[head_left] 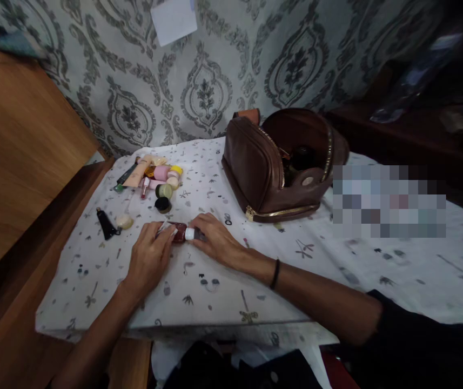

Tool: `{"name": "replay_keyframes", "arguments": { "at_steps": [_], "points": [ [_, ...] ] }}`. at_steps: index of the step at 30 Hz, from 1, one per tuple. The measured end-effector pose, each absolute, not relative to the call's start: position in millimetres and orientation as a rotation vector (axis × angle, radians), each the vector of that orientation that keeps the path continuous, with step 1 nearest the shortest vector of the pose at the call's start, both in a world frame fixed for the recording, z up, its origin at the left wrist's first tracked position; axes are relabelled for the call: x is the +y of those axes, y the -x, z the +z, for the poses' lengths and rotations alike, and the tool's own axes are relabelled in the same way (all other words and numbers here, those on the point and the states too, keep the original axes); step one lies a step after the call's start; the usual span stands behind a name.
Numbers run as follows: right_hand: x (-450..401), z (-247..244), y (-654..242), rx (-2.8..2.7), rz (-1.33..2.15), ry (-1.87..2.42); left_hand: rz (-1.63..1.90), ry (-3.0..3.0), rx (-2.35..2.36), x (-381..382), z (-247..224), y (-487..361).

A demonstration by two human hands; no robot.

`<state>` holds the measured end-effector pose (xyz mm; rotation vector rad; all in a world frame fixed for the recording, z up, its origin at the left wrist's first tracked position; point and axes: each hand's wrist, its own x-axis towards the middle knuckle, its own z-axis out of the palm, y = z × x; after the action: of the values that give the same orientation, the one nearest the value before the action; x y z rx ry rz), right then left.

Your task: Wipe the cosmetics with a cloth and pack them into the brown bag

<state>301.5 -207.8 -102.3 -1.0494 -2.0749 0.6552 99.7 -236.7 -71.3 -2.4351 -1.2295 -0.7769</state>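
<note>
A small bottle [180,233] with a dark reddish body and a white band lies sideways between my hands, just above or on the patterned cloth. My left hand [150,251] is closed around its body, with a thin white piece [163,226], perhaps a tissue or label, showing by the fingers. The fingers of my right hand [215,237] close over the dark far end past the white band. Beyond my hands stand a black-lidded jar [162,204] and a jar with a greenish lid [163,190]. To the left lie a black tube [106,224] and a cream-coloured round item [124,221].
A brown bag [247,167] with its zipped top gaping stands at the back right. Several cosmetics, including a peach tube [138,172] and a pink jar [161,173], cluster at the back left. A wooden panel [20,162] borders the left, a patterned wall [207,70] the back.
</note>
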Motion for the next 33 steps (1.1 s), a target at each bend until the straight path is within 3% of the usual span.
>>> {"name": "replay_keyframes", "arguments": {
  "at_steps": [15,27,33],
  "points": [
    [-208.2,-100.7,-302.8,-2.080,0.653,1.034,-0.776,2.788,-0.870,-244.8,-68.1,-80.9],
    [-206.9,-102.3,-304.5,-2.092,0.634,1.015,-0.890,2.774,-1.026,-230.9,-64.7,-36.0],
    [-205.6,-103.0,-304.3,-2.085,0.637,1.014,-0.973,2.737,-1.450,-220.1,-66.5,-26.7]
  ]
}}
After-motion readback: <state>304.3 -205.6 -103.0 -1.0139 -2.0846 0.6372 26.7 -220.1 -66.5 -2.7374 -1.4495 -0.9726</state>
